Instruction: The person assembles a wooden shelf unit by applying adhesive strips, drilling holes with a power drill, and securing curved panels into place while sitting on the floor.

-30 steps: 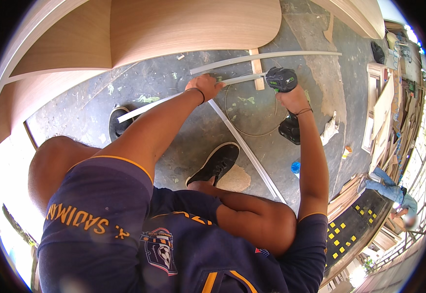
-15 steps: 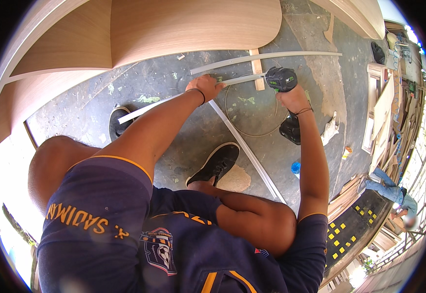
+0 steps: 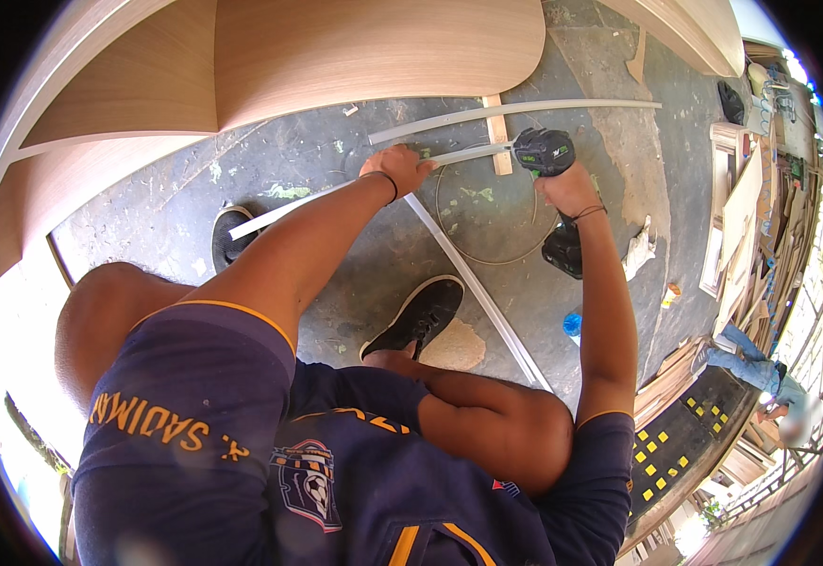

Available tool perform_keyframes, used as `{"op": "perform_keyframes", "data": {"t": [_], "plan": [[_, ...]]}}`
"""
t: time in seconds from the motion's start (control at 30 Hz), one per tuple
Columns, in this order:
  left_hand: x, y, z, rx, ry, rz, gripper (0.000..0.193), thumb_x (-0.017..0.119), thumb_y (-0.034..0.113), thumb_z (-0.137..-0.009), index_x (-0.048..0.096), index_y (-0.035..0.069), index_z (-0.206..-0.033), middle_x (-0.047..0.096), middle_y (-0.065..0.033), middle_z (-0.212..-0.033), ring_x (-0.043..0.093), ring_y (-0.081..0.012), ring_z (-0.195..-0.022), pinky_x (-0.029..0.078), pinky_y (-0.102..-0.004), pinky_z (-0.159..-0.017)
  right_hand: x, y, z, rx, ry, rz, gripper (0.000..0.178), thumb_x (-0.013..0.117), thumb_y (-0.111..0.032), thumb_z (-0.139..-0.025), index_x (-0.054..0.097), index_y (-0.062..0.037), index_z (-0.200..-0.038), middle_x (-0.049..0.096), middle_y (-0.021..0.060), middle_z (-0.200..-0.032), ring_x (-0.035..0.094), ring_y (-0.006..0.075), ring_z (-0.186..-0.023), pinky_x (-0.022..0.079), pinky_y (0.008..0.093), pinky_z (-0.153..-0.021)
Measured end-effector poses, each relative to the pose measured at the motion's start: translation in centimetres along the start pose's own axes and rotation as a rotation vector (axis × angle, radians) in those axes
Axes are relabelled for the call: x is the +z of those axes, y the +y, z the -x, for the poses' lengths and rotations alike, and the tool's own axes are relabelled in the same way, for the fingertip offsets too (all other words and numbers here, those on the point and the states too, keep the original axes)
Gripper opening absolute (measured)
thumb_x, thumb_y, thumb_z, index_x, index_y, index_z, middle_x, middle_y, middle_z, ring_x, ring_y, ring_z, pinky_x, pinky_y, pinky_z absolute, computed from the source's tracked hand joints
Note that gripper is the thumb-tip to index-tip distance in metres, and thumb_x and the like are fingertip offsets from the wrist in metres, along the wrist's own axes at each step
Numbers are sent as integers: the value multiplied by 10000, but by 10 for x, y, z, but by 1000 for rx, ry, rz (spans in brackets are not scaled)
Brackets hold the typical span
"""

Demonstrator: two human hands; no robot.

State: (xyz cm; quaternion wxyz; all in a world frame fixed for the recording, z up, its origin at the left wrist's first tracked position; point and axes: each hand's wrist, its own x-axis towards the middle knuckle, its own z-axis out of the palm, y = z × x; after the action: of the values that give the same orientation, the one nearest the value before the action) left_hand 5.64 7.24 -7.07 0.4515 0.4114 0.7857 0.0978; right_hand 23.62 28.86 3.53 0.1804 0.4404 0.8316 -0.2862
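Where beneath the left hand (image 3: pixel 396 167), pale strip (image 3: pixel 473 153) invisible

A navy shirt (image 3: pixel 383 486) with orange-edged sleeves (image 3: pixel 213 354) fills the bottom of the frame, with yellow lettering (image 3: pixel 155 423) at lower left, a shield-shaped crest (image 3: pixel 306 489) right of it, then orange stripes (image 3: pixel 405 545). Pale-edged black shoe (image 3: pixel 416 316) at centre. Dark bands (image 3: pixel 394 187) at upper centre and right of centre.

This looks like a woodworking workshop, with a scuffed, stained concrete floor (image 3: pixel 360 264), big wood-grain panels (image 3: pixel 374 42), a cordless drill (image 3: pixel 544 153) and loose boards (image 3: pixel 739 209) heaped (rather untidily) along the right side.
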Motion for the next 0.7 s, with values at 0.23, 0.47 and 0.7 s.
{"op": "perform_keyframes", "data": {"t": [0.23,0.47,0.7], "plan": [[2,-2,-1,6,24,8,571,340,537,-943,644,66,-1049,581,-175,-1163,548,-334,-1111,448,-445,-935,-3,-2,-1,22,-8,19,329,655,-204,-624,643,-23,-899,653,231,-834,640,381,-828,502,422,-729],[0,-2,1,5,24,13,569,343,534,-940,650,65,-1036,582,-180,-1161,551,-333,-1104,451,-446,-929,-2,0,-2,22,7,2,331,659,-205,-620,653,-20,-895,652,238,-856,641,384,-849,501,420,-737],[-2,0,-2,9,-19,13,583,347,533,-938,663,45,-985,598,-194,-1118,566,-356,-1069,453,-458,-916,-7,-1,-1,27,16,13,343,672,-215,-622,655,-23,-905,651,239,-882,631,391,-868,505,415,-754]]}}
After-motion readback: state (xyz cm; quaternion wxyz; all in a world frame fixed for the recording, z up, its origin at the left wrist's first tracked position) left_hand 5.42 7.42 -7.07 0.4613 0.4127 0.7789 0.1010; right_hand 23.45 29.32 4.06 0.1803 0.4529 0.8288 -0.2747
